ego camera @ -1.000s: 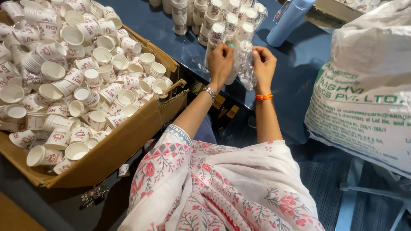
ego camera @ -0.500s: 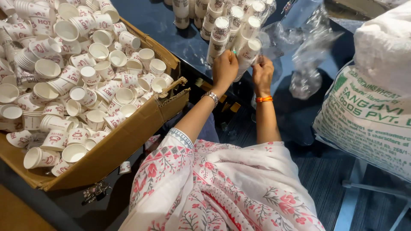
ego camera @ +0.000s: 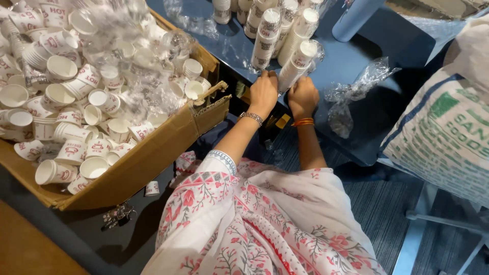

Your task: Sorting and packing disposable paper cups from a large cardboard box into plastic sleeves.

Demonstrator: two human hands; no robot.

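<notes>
Since the earlier views both hands have dropped from chest height to the near edge of the blue desk, so the stack they were handling now lies among the other bagged stacks. The left hand and right hand sit close together, fingers curled on the base of a sleeved stack of paper cups. A loose clear wrapper now lies near the desk's right edge, and clear film has landed over the cardboard box of loose cups at the left.
</notes>
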